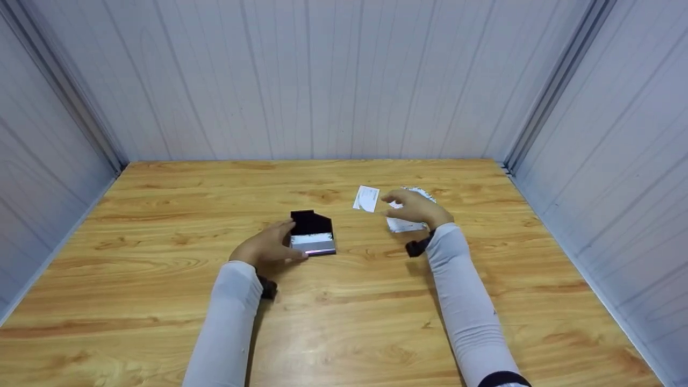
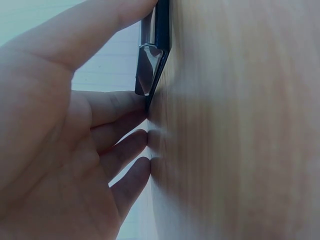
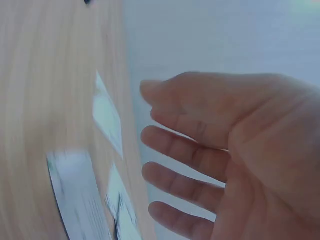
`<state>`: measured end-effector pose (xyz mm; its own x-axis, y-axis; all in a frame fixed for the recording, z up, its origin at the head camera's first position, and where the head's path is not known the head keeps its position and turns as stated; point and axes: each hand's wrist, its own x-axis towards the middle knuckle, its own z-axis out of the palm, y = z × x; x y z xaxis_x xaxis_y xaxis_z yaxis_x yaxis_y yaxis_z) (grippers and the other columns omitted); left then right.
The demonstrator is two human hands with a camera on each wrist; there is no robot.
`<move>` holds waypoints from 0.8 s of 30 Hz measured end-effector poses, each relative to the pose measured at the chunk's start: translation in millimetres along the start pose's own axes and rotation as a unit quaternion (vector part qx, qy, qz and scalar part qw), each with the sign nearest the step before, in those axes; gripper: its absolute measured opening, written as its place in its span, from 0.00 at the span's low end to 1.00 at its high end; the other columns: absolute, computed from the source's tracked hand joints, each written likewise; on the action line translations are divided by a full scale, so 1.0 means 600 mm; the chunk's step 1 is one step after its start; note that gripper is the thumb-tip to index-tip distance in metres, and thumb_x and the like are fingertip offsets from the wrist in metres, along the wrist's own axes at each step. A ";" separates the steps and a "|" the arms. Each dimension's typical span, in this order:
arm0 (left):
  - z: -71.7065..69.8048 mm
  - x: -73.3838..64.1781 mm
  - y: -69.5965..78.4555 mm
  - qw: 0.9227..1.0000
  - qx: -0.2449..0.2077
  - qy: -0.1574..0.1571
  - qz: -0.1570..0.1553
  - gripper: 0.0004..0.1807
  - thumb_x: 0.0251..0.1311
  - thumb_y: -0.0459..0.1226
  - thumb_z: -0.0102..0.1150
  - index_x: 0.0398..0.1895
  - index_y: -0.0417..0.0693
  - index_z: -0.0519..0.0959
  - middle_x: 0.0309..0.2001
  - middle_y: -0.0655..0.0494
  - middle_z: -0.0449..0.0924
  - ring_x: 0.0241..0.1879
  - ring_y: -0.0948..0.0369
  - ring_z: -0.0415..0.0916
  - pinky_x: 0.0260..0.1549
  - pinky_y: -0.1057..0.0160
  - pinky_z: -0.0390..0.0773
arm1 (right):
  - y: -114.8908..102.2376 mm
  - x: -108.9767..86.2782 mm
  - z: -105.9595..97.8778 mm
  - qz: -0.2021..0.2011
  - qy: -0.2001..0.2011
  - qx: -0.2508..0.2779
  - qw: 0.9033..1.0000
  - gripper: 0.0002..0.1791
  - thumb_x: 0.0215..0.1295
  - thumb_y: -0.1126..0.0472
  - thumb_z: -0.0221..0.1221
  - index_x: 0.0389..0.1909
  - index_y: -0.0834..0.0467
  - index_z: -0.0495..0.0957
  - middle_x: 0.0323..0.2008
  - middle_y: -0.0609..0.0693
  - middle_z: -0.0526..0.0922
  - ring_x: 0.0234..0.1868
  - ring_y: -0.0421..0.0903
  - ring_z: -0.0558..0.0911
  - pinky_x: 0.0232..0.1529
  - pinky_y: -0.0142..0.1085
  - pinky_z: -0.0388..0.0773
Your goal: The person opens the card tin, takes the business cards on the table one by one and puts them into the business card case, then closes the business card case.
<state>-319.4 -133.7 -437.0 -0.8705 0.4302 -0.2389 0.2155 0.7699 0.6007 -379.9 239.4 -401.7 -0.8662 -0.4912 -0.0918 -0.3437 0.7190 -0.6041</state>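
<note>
A black card case (image 1: 309,223) with a silver front part lies on the table, a strip of white card (image 1: 312,238) showing across its middle. My left hand (image 1: 267,244) holds the case by its left side, thumb at the near edge and index finger at the far part; in the left wrist view the other fingertips (image 2: 142,167) rest by the tabletop. My right hand (image 1: 415,207) hovers with loosely bent fingers and nothing between them. Below it are white cards with patterned edges (image 1: 406,224), partly hidden by the hand. A white card (image 1: 367,199) lies just left of its fingertips.
The wood-grain table (image 1: 333,322) runs back to a white panelled wall (image 1: 322,80). Side walls (image 1: 618,161) close it in at left and right. A dark wrist camera (image 1: 416,248) sits under the right wrist, another (image 1: 267,288) beside the left.
</note>
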 end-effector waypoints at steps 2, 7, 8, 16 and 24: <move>0.000 0.000 0.000 1.000 0.001 0.000 -0.002 0.53 0.63 0.54 0.66 0.81 0.43 0.48 0.80 0.43 0.42 0.78 0.44 0.37 0.71 0.39 0.46 | 0.014 -0.007 -0.008 0.007 0.007 0.006 1.000 0.27 0.74 0.59 0.57 0.68 0.68 0.69 0.66 0.64 0.71 0.67 0.65 0.67 0.65 0.56 0.66; -0.002 0.000 0.000 1.000 0.006 0.001 0.001 0.54 0.62 0.55 0.66 0.81 0.42 0.48 0.79 0.42 0.42 0.77 0.43 0.38 0.71 0.39 0.47 | 0.035 -0.020 -0.020 0.041 0.009 0.018 0.999 0.26 0.74 0.60 0.57 0.68 0.68 0.70 0.66 0.64 0.72 0.67 0.64 0.68 0.64 0.55 0.67; -0.002 0.000 0.000 1.000 0.007 0.001 0.001 0.54 0.62 0.55 0.66 0.81 0.42 0.48 0.79 0.42 0.42 0.77 0.43 0.38 0.71 0.39 0.47 | 0.038 -0.022 -0.021 0.049 0.007 0.019 0.999 0.26 0.74 0.60 0.58 0.68 0.67 0.70 0.65 0.63 0.72 0.66 0.63 0.69 0.64 0.55 0.68; 0.000 -0.001 -0.002 1.000 0.004 0.001 -0.002 0.53 0.62 0.55 0.65 0.81 0.43 0.48 0.80 0.42 0.42 0.78 0.44 0.37 0.71 0.39 0.47 | 0.054 -0.042 -0.030 0.114 0.002 0.036 0.993 0.28 0.67 0.61 0.64 0.66 0.65 0.72 0.63 0.64 0.73 0.62 0.61 0.72 0.61 0.55 0.70; -0.003 0.000 -0.001 1.000 -0.001 -0.002 -0.005 0.53 0.63 0.55 0.65 0.81 0.44 0.48 0.80 0.43 0.41 0.78 0.44 0.37 0.71 0.39 0.46 | 0.076 -0.045 -0.033 0.119 -0.019 0.062 0.991 0.29 0.64 0.61 0.68 0.64 0.66 0.72 0.63 0.65 0.73 0.63 0.61 0.72 0.63 0.52 0.68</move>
<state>-320.5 -134.9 -435.8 -0.8708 0.4240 -0.2488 0.2052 0.7735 0.5996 -379.4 295.4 -411.0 -0.9025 -0.3343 -0.2714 -0.0820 0.7522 -0.6538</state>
